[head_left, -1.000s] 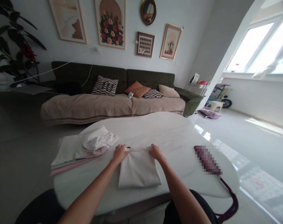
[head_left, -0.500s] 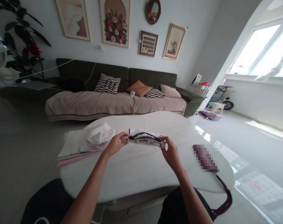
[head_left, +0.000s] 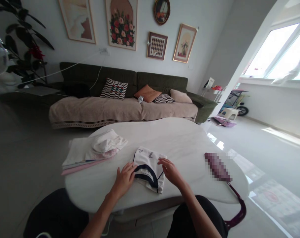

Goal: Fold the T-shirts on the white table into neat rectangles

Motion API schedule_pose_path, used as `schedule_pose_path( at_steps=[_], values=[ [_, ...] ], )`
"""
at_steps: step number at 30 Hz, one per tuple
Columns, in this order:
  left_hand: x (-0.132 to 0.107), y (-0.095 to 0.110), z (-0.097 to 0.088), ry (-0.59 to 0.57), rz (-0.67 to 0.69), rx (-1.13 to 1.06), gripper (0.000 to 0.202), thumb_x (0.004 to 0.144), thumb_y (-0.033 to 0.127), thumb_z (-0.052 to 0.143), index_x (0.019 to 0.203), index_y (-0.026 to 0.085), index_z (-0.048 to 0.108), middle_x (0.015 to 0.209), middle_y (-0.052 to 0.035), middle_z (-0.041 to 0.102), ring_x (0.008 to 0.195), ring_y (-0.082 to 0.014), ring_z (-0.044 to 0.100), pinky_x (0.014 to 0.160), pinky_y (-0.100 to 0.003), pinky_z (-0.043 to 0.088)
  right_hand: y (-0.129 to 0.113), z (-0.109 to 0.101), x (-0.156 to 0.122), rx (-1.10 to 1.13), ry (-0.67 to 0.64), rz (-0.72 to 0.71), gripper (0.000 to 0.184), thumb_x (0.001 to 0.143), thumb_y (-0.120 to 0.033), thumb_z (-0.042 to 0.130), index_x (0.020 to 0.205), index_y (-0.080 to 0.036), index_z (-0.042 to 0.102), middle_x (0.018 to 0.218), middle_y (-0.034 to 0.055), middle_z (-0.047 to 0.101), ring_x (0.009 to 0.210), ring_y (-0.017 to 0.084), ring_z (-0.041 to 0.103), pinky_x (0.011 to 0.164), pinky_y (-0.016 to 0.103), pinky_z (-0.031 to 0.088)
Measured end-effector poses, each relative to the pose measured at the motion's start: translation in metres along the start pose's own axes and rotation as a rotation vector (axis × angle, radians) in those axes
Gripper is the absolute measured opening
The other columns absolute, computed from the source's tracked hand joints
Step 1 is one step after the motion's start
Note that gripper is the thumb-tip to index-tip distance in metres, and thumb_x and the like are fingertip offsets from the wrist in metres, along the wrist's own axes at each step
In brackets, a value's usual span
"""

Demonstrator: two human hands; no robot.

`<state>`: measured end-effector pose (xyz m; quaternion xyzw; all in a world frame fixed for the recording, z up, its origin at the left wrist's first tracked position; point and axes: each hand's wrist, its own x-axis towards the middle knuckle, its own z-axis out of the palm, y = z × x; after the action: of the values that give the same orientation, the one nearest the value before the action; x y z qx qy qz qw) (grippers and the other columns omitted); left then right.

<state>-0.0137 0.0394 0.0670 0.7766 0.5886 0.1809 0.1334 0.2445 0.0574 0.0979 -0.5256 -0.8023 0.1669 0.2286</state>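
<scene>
A folded white shirt (head_left: 148, 157) with a navy-trimmed neckline and dark print lies flat on the white table (head_left: 186, 142). On its left edge rests my left hand (head_left: 126, 175), fingers stretched out and touching the cloth. My right hand (head_left: 170, 170) is at the shirt's right side, fingers extended over the edge; whether they press on it I cannot tell. Neither hand grips anything. To the left sits a stack of folded clothes (head_left: 95, 148), white on top with a pink layer at the bottom.
A pixelated purple item (head_left: 217, 167) with a dark purple strap (head_left: 239, 211) hanging off the edge lies at the table's right. Behind the table stands a green sofa (head_left: 162, 81) with cushions. A white cable hangs below the table's front edge.
The shirt, held up by both hands at its edges before, now lies flat on the table. Both hands have lowered and let go, their fingers opened out.
</scene>
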Motion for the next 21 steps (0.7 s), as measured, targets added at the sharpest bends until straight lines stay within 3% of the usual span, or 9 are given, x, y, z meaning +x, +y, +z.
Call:
schedule_pose_path(
  at_steps=[2, 4, 8, 10, 13, 16, 19, 21],
  values=[
    [-0.003, 0.012, 0.007, -0.037, -0.007, 0.015, 0.035, 0.088, 0.033, 0.035, 0.118, 0.033, 0.051, 0.135, -0.0025, 0.042, 0.126, -0.0265, 0.034, 0.097, -0.063, 0.021, 0.010, 0.008, 0.021, -0.066, -0.094, 0.040, 0.043, 0.076, -0.009, 0.040, 0.114, -0.022, 0.056, 0.133, 0.0034, 0.045, 0.129, 0.017, 0.027, 0.104, 0.035, 0.026],
    [-0.006, 0.017, 0.014, -0.036, -0.041, 0.035, 0.032, 0.088, 0.036, 0.035, 0.111, 0.033, 0.055, 0.136, -0.0004, 0.041, 0.127, -0.0278, 0.032, 0.095, -0.066, 0.020, 0.019, 0.018, 0.031, -0.103, -0.180, 0.100, 0.048, 0.078, -0.015, 0.045, 0.124, -0.027, 0.048, 0.138, 0.0010, 0.037, 0.132, 0.020, 0.020, 0.104, 0.042, 0.024],
    [-0.006, 0.015, 0.017, -0.007, -0.050, 0.064, 0.030, 0.089, 0.032, 0.032, 0.100, 0.029, 0.059, 0.136, -0.0002, 0.042, 0.129, -0.0273, 0.028, 0.097, -0.068, 0.013, 0.027, 0.032, 0.019, -0.136, -0.168, 0.187, 0.048, 0.084, -0.028, 0.041, 0.132, -0.032, 0.036, 0.142, 0.0010, 0.031, 0.132, 0.022, 0.020, 0.100, 0.053, 0.024],
    [0.002, 0.013, 0.016, -0.022, -0.045, 0.066, 0.032, 0.088, 0.025, 0.030, 0.107, 0.027, 0.055, 0.133, -0.0028, 0.046, 0.130, -0.0271, 0.025, 0.097, -0.069, 0.010, 0.024, 0.037, 0.004, -0.205, -0.118, 0.257, 0.047, 0.086, -0.030, 0.038, 0.133, -0.032, 0.033, 0.142, 0.0008, 0.030, 0.132, 0.021, 0.020, 0.100, 0.054, 0.023],
    [0.026, 0.008, 0.017, -0.039, 0.009, 0.061, 0.049, 0.078, 0.007, 0.029, 0.122, 0.023, 0.044, 0.126, -0.0046, 0.052, 0.133, -0.0250, 0.019, 0.096, -0.070, 0.004, 0.004, 0.049, -0.020, -0.353, 0.005, 0.402, 0.045, 0.088, -0.031, 0.035, 0.134, -0.028, 0.035, 0.141, 0.0042, 0.033, 0.130, 0.024, 0.025, 0.099, 0.053, 0.024],
    [0.060, 0.007, 0.016, -0.091, 0.098, 0.035, 0.064, 0.066, -0.002, 0.030, 0.123, 0.025, 0.043, 0.125, -0.0027, 0.053, 0.134, -0.0220, 0.014, 0.096, -0.069, -0.001, -0.031, 0.072, -0.045, -0.494, 0.112, 0.490, 0.044, 0.089, -0.032, 0.035, 0.129, -0.017, 0.043, 0.131, 0.0149, 0.044, 0.123, 0.030, 0.036, 0.095, 0.050, 0.031],
    [0.090, 0.014, 0.011, -0.162, 0.129, -0.033, 0.060, 0.062, -0.002, 0.031, 0.110, 0.028, 0.053, 0.123, -0.0008, 0.055, 0.134, -0.0206, 0.017, 0.096, -0.069, -0.002, -0.071, 0.098, -0.064, -0.563, 0.121, 0.447, 0.043, 0.084, -0.029, 0.044, 0.124, -0.013, 0.050, 0.121, 0.0220, 0.051, 0.109, 0.034, 0.049, 0.088, 0.048, 0.037],
    [0.102, 0.020, 0.006, -0.180, 0.120, -0.089, 0.053, 0.064, -0.001, 0.030, 0.100, 0.028, 0.057, 0.119, 0.0000, 0.057, 0.132, -0.0201, 0.023, 0.096, -0.069, -0.001, -0.089, 0.106, -0.069, -0.512, 0.068, 0.336, 0.042, 0.080, -0.026, 0.050, 0.121, -0.017, 0.052, 0.112, 0.0195, 0.057, 0.099, 0.032, 0.055, 0.082, 0.045, 0.042]
  ],
)
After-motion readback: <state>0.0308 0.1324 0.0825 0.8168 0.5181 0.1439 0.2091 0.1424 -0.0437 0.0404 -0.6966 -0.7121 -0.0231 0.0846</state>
